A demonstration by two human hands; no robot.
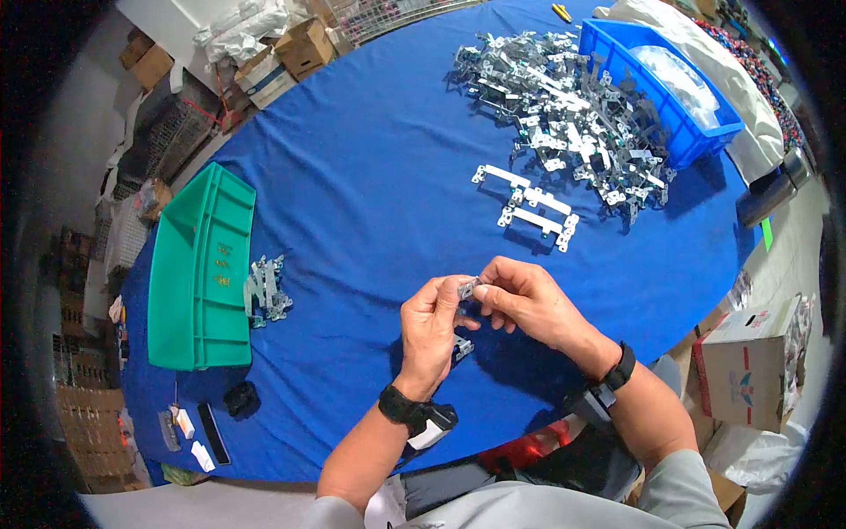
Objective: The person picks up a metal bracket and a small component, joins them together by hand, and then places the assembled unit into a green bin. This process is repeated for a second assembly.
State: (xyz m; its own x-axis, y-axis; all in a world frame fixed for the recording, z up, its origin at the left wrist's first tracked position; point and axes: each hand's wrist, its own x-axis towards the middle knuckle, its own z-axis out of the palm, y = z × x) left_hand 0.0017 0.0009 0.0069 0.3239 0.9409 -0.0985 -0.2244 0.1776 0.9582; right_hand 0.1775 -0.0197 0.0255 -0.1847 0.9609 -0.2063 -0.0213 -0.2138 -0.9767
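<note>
My left hand (428, 328) grips a silver metal bracket (468, 288) between thumb and fingers, over the near middle of the blue cloth. On the bracket's upper end, the thumb and fingertips of my right hand (536, 304) are pinched. Part of the bracket is hidden behind my left fingers, and a metal end (462, 348) shows beside the palm. Just beyond my hands lie a few similar long brackets (529, 207), set out side by side. Farther back is a large loose heap of metal brackets (573, 115).
A blue bin (709, 137) with a clear plastic bag stands behind the heap. At the left, a green bin (189, 339) lies on its side by a small stack of brackets (266, 291). A black phone-like slab (213, 434) lies near the front edge; a cardboard box (745, 370) stands off the table.
</note>
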